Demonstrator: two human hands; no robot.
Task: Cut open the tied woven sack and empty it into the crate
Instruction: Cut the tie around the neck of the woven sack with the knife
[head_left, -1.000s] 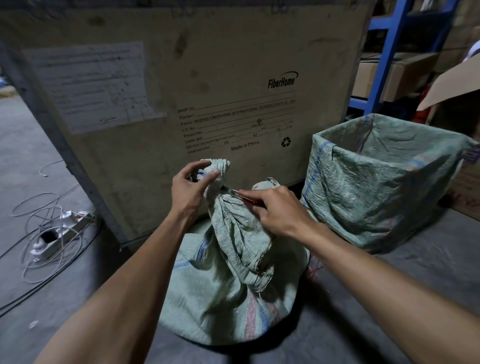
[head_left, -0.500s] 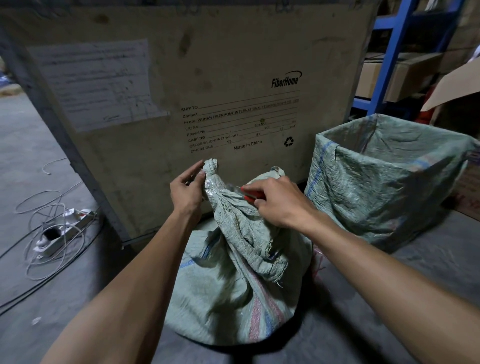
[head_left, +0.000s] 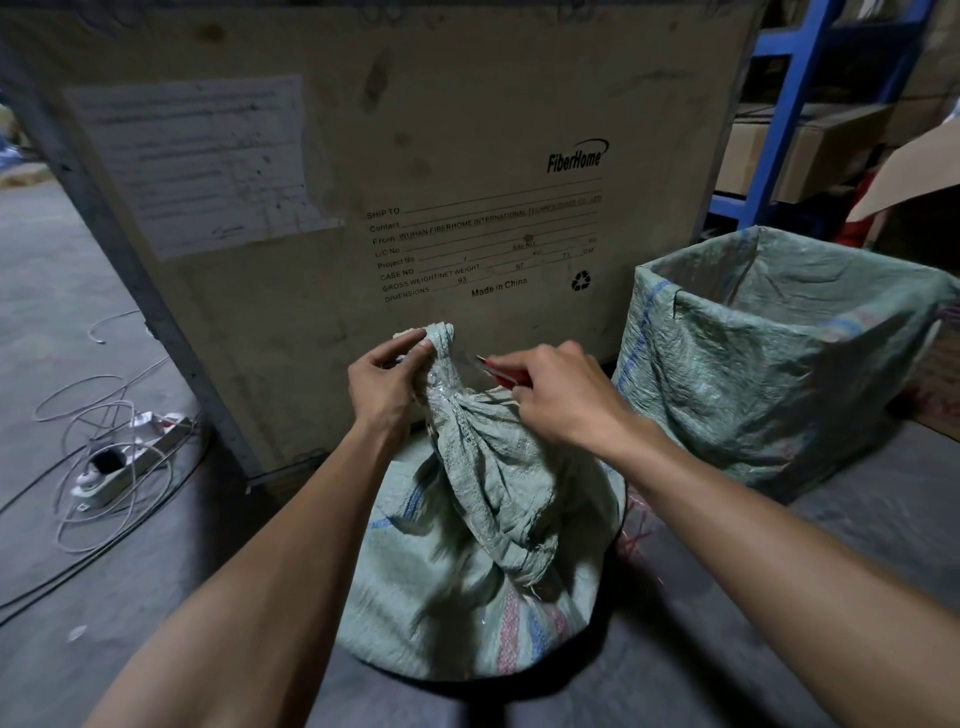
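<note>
Wooden case (head_left: 311, 312) blocks behind; lined crate (head_left: 779, 364) stands open.

R hand (head_left: 563, 395) w/ cutter (head_left: 496, 370) now slightly back from sack neck (head_left: 441, 358)

A grey concrete floor (head_left: 62, 291) fills the left side and bottom of the frame, dim and unevenly lit, darkest along the lower edge. A tall plywood panel (head_left: 415, 130) stands across the upper middle, printed with "FiberHome", shipping fields and "Made in China"; a creased paper sheet (head_left: 197, 161) is stuck at its upper left. At lower left a white power strip (head_left: 124, 457) lies among loose pale and dark cables (head_left: 78, 415). At upper right, blue metal shelving (head_left: 779, 119) holds cardboard boxes (head_left: 810, 150).
</note>
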